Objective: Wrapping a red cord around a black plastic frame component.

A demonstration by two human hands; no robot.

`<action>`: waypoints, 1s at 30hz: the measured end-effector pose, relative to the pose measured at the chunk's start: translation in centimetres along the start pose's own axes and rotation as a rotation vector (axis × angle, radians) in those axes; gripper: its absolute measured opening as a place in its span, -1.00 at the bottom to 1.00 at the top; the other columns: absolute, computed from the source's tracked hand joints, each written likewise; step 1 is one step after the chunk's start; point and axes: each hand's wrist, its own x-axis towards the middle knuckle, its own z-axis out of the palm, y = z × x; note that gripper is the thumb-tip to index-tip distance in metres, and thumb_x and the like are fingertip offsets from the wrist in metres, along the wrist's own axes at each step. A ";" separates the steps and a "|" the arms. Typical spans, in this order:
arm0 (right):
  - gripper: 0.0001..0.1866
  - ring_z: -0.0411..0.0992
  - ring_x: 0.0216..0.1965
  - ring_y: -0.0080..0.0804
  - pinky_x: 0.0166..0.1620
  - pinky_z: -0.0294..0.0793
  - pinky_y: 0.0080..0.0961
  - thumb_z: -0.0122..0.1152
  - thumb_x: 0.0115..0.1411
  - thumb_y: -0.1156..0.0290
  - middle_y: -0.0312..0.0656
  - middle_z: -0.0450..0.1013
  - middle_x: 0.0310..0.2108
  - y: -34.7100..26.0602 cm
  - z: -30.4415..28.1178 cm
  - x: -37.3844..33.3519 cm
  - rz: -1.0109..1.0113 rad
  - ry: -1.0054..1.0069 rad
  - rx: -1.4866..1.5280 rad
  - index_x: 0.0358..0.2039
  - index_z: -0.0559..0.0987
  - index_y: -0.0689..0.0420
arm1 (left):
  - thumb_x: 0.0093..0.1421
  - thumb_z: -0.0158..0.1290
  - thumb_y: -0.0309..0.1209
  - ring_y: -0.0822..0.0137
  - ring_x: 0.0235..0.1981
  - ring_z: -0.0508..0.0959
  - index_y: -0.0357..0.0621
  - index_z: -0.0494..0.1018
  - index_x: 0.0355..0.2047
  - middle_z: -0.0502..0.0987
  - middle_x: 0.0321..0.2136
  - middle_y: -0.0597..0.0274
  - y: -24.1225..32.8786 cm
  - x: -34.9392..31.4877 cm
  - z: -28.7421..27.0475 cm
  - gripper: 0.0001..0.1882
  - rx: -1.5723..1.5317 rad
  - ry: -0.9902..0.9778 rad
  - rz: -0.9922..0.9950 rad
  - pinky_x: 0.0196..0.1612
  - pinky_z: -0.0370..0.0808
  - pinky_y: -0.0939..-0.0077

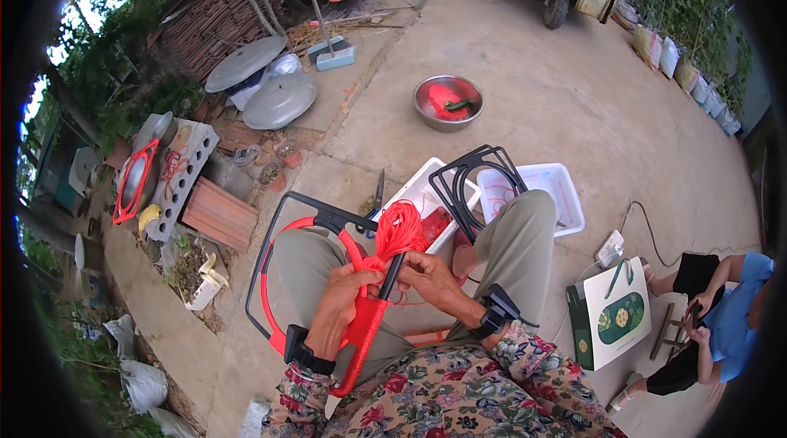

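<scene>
- The left hand (343,307) comes up from the lower edge, wrist bent inward, fingers curled tight around the red-wrapped part of the frame (283,262) over the lap.
- The right hand (430,278) reaches in from the right, its fingers pinched on a black rod (392,266), just beside the left hand.
- A red cord (399,229) is bunched in a loop at the rod's upper end, above both hands.
- The rod's long axis runs nearly upright, leaning slightly right at the top.
- The frame is a black rounded rectangle, resting on the left knee, tilted up and to the right.
- White bins (537,192) and a second frame (475,180) crowd the space ahead of the knees.
- Open concrete lies beyond, around a metal bowl (448,102).
</scene>
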 end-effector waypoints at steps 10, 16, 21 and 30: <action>-0.77 0.37 -0.39 -0.71 -0.35 0.35 -0.68 0.29 0.14 0.31 -0.38 0.49 -0.34 1.1 -0.7 1.4 0.035 -0.142 0.102 -0.25 0.54 0.14 | 0.10 0.08 -0.57 0.22 -0.51 0.59 -0.36 0.46 -0.24 0.56 -0.43 0.04 -0.1 -0.8 -0.2 -0.80 0.088 -0.016 -0.121 -0.49 0.63 0.28; -0.73 0.40 -0.34 -0.64 -0.30 0.39 -0.62 0.29 0.10 0.33 -0.37 0.49 -0.37 -0.2 -4.0 -1.4 -0.085 0.115 -0.369 -0.20 0.54 0.15 | 0.11 0.14 -0.51 0.08 -0.43 0.62 -0.34 0.40 -0.19 0.54 -0.41 0.01 -0.1 -3.1 -1.0 -0.74 -0.110 -0.216 -0.181 -0.50 0.63 0.23; -0.67 0.43 -0.32 -0.51 -0.24 0.42 -0.56 0.35 0.04 0.35 -0.24 0.46 -0.35 -4.1 -3.6 -4.9 -0.361 0.345 -0.593 -0.20 0.52 0.17 | 0.07 0.19 -0.53 0.11 -0.47 0.62 -0.24 0.39 -0.30 0.54 -0.45 0.02 -1.0 -2.3 -2.4 -0.79 -0.101 -0.281 -0.213 -0.50 0.62 0.21; -0.66 0.43 -0.16 -0.36 -0.05 0.40 -0.43 0.36 0.01 0.45 -0.17 0.45 -0.28 -10.7 -1.8 -5.3 -0.552 0.219 -0.250 -0.21 0.45 0.19 | 0.08 0.16 -0.55 0.17 -0.55 0.61 -0.21 0.42 -0.29 0.56 -0.53 0.03 0.2 -0.9 0.2 -0.81 -0.107 -0.184 -0.181 -0.54 0.60 0.33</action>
